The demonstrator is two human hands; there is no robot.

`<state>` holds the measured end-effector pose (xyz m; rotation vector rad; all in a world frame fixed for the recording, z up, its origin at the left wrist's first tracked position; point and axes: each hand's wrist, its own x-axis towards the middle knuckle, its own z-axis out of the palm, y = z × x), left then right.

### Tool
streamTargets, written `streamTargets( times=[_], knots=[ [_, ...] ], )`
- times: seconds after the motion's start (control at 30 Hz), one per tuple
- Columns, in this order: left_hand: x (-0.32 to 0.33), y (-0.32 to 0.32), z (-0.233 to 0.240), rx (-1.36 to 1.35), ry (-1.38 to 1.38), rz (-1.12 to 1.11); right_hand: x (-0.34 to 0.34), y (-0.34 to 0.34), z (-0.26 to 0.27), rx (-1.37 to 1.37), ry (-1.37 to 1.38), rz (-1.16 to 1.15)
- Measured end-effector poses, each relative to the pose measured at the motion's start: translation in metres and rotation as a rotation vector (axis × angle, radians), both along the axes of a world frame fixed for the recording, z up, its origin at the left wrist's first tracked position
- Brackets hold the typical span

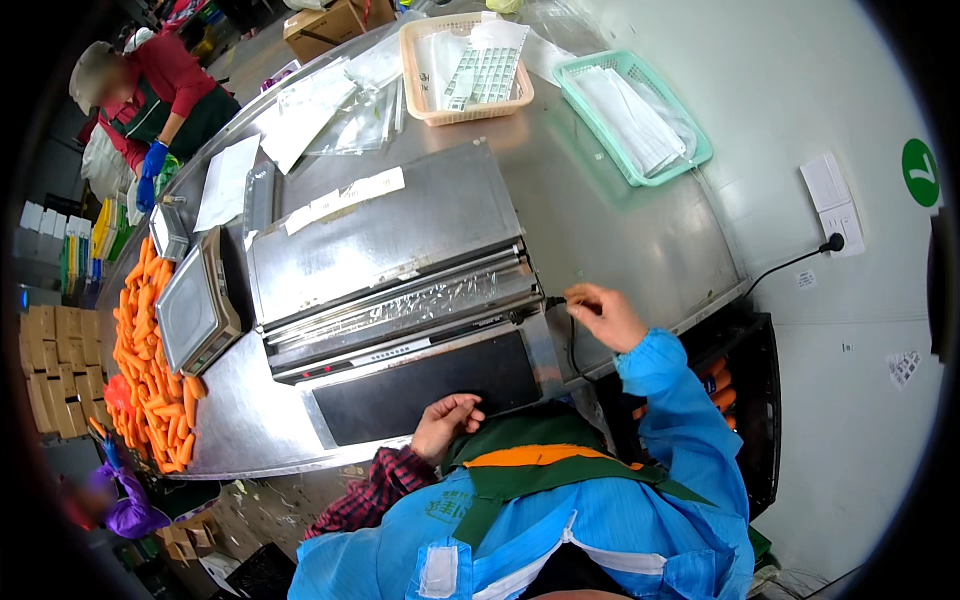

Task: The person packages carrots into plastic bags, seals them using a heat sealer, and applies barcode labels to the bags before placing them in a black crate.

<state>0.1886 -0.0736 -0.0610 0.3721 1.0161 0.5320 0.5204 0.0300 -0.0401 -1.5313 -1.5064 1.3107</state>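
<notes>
A film-wrapping machine with a flat steel top stands before me on the steel table. Clear film lies wrinkled along its rollers, and two red lights show on its front panel. My right hand is at the machine's right side, its bent fingertips against the black power cord where it meets the casing. Whether they grip it is hard to see. My left hand is loosely curled, with nothing visible in it, by the front edge of the black plate.
Carrots are heaped at the left beside a weighing scale. A peach basket and a green basket hold sheets and labels. One co-worker stands at far left, another at lower left. A wall socket is at right.
</notes>
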Motion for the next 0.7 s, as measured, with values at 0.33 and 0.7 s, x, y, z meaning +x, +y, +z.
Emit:
streamTargets(
  times=[0.33, 0.7],
  knots=[
    [0.001, 0.018, -0.008, -0.064, 0.016, -0.112, -0.033, 0.141, -0.018, 0.003, 0.094, -0.047],
    [0.048, 0.041, 0.035, 0.215, -0.029, -0.537, -0.016, 0.067, 0.001, 0.318, -0.003, -0.325]
  ],
)
